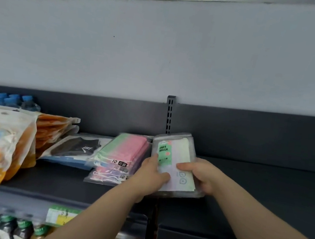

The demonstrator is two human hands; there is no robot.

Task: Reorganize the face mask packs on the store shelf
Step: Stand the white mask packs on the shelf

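You have the pack (pixel 173 160) in both hands, straight in front of the upright (pixel 169 114), over the seam where the two shelf (pixel 263 181) sections meet. Your left hand (pixel 151 174) grips its left edge with the thumb across the printed face. Your right hand (pixel 201 174) grips the right edge, thumb on top and fingers curled under. I can't tell whether the pack's underside touches the shelf or is lifted slightly.

This looks like the placing step: you are squaring one pack up before setting it down. The pink and green stack (pixel 126 153) lies just left of the upright, touching or nearly touching your pack. The next move probably calls for picking a spot, either on that stack or on the bare shelf right of the upright. Then lay the pack flat with its edges parallel to the back panel. The film wrapper looks slick, so keep both thumbs pressed on it until it rests.

Further left of the upright lie a black mask pack (pixel 76 146), orange pouches (pixel 54 128) leaning in a row, and blue-capped bottles (pixel 9 100) against the back. The shelf is dark metal with a dark back panel, and the wall above it is a plain pale grey. Price tags (pixel 61 216) run along the front lip left of the upright.
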